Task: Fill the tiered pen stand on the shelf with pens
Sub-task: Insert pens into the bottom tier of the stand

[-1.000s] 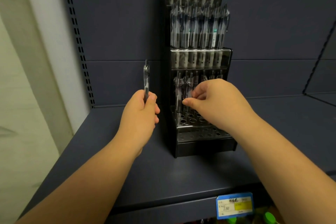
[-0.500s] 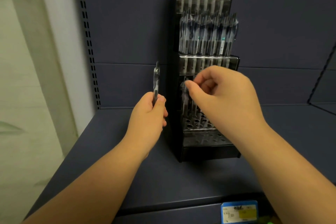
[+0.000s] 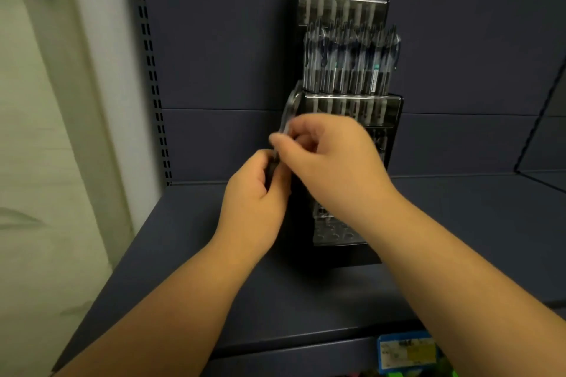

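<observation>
Beside the stand, both hands up; left hand gripping a pen; right hand pinching it too.

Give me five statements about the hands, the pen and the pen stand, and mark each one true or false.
1. Both hands meet at one pen, just left of the pen stand. True: the left hand grips its lower end, and the right hand pinches it higher up.
2. The stand's upper tiers are empty. False: pens stand packed in them.
3. The holes of the lowest tier seen below the right hand hold no pens. True.
4. The pen stand lies tipped over on the shelf. False: it stands upright against the back panel.
5. The pen in the hands is already seated in a hole. False: it is held in the air beside the stand.
</observation>
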{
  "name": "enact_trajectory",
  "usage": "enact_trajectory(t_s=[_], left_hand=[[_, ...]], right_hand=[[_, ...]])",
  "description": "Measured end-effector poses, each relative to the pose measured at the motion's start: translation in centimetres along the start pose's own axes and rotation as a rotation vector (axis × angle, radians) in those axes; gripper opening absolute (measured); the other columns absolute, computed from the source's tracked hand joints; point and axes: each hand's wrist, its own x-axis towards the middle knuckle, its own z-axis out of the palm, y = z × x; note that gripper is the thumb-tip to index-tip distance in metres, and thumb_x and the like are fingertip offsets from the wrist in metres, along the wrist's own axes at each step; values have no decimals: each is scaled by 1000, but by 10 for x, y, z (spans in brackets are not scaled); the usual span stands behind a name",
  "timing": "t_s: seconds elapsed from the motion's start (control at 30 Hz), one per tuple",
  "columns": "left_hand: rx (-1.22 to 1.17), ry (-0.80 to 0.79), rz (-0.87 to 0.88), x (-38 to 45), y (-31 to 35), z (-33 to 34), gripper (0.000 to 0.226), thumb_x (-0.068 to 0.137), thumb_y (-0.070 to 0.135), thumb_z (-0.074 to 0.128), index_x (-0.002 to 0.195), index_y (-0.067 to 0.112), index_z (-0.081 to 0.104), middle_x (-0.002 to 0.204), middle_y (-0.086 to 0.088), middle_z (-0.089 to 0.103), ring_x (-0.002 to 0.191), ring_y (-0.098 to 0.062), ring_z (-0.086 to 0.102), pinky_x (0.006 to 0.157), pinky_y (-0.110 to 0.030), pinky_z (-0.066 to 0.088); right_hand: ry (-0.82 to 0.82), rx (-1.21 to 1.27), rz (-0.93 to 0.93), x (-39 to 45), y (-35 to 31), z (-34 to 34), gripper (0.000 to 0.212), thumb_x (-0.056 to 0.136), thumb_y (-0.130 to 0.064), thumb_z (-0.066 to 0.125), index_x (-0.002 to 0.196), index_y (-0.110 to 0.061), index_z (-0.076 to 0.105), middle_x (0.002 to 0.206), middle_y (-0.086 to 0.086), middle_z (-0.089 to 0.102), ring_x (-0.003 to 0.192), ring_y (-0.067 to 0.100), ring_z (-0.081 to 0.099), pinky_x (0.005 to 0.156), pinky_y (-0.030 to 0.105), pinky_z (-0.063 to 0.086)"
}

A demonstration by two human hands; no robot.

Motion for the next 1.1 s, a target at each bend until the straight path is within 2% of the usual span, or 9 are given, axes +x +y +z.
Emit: enact_trajectory(t_s=[0.07, 0.23, 0.33, 0.43, 0.57, 0.7, 0.8, 0.9, 1.1], left_hand=[[27, 16, -32, 2, -4, 1, 23, 102, 26, 53, 80, 29, 58, 60, 10, 58, 54, -6, 53, 49, -24, 42], [46, 15, -206, 6, -16, 3, 17, 101, 27, 54, 89, 21, 63, 66, 1, 62, 56, -5, 56, 54, -25, 46], [117, 56, -232, 9, -22, 2, 14, 99, 29, 56, 87, 24, 63, 75, -4, 67, 67, -23, 64, 66, -39, 54], [188, 80, -242, 10, -23, 1, 13, 96, 26, 57, 84, 29, 62, 75, 1, 67, 75, -23, 67, 72, -41, 56], [348, 82, -186, 13, -25, -3, 13, 95, 24, 57, 84, 30, 60, 69, 5, 61, 61, -13, 57, 58, -31, 46], [468, 51, -148, 14, -27, -7, 10, 94, 22, 59, 89, 30, 59, 76, 10, 62, 67, -9, 59, 59, -25, 42], [546, 60, -127, 15, -28, -10, 8, 94, 21, 58, 92, 29, 59, 78, 12, 61, 69, -7, 59, 60, -25, 42], [648, 65, -93, 17, -30, -16, 8, 94, 21, 57, 96, 28, 59, 81, 12, 60, 73, -7, 58, 63, -27, 43], [1051, -177, 90, 19, -35, -18, 24, 97, 27, 56, 120, 24, 58, 107, 4, 58, 94, -16, 58, 72, -28, 43]], right_hand=[[110, 57, -12, 5, -4, -13, 25, 97, -38, 64, 78, -22, 69, 60, -6, 62, 52, 3, 53, 54, 23, 44], [259, 92, -17, 14, -3, -70, 17, 95, -43, 67, 85, -30, 72, 65, -17, 64, 56, -6, 54, 60, 17, 44], [292, 21, 16, 10, 9, -94, 19, 90, -48, 72, 78, -33, 71, 53, -24, 61, 48, -6, 53, 51, 9, 38], [194, -53, 109, 2, 21, -102, 20, 89, -49, 72, 75, -35, 68, 53, -23, 62, 43, -3, 52, 47, 10, 39], [100, -78, 225, -8, 37, -87, 18, 88, -45, 74, 74, -36, 69, 62, -14, 70, 44, -1, 58, 52, 20, 47], [115, -67, 239, -12, 47, -70, 18, 88, -45, 74, 75, -33, 71, 66, -10, 72, 46, 1, 61, 59, 22, 49], [42, -138, 245, -11, 48, -65, 19, 88, -48, 73, 75, -35, 70, 65, -12, 69, 49, -3, 59, 60, 21, 48], [-38, -210, 267, -11, 49, -64, 21, 90, -48, 71, 76, -34, 69, 67, -8, 70, 50, 5, 62, 60, 25, 52], [-70, -287, 309, -4, 52, -66, 37, 93, -47, 68, 84, -12, 77, 65, 11, 70, 58, 22, 66, 60, 28, 54]])
